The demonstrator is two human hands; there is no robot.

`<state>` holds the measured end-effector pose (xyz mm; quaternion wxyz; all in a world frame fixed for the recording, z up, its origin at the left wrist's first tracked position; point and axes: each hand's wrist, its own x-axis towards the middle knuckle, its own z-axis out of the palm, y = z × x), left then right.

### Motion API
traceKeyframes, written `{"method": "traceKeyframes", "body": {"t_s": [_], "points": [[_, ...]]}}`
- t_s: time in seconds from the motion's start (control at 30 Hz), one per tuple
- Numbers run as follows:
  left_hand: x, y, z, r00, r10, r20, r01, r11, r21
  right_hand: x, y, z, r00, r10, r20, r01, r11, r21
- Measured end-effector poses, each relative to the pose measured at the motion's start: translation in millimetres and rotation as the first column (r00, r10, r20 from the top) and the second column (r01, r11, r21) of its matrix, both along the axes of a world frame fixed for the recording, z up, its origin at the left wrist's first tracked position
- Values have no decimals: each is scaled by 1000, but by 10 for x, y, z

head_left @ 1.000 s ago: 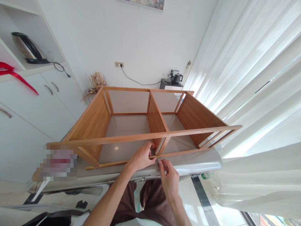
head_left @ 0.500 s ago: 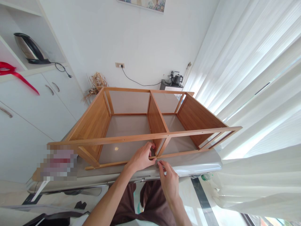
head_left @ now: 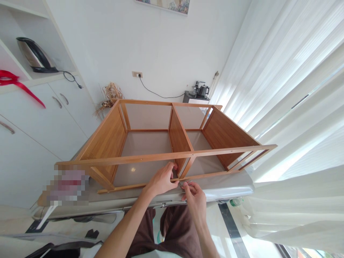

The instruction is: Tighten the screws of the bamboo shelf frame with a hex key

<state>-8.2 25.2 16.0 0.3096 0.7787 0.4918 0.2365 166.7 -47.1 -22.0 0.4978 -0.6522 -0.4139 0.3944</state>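
Wooden frame [head_left: 161, 156] w/ ctr divider [head_left: 180, 134] lies on the counter [head_left: 220, 180], its lower front rail [head_left: 204, 175] nr the front edge. L hand [head_left: 160, 179] grips that rail just L of divider, thumb in front, fingers curled inside. R hand [head_left: 195, 197] pinches a thin metal piece [head_left: 190, 182] at front edge, just R of L hand; type too small to ID. Pixelated patch [head_left: 66, 184] at front L corner. Bkgd: kettle [head_left: 34, 55] far L, dried stalks [head_left: 110, 94] past back L corner, white curtains [head_left: 282, 89] R.

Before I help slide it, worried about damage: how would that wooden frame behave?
The wooden frame should feel fairly stiff, its rails joined by panels. It might slide on the glossy table. Its broad base makes tipping unlikely.
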Motion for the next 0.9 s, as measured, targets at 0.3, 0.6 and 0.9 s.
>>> {"method": "traceKeyframes", "body": {"t_s": [0.3,0.6,0.9], "points": [[0,4,-19,1000,1,5,-1,1000,12,-28,-13,-4,998,11,67,-12,1000,15],[-1,-3,9,1000,0,3,0,1000,-5,1,-114,-116,857,35,514,-114,986,123],[0,-6,2,1000,1,9,-1,1000,-3,13,-108,-149,719,-1,695,-231,942,242]]}}
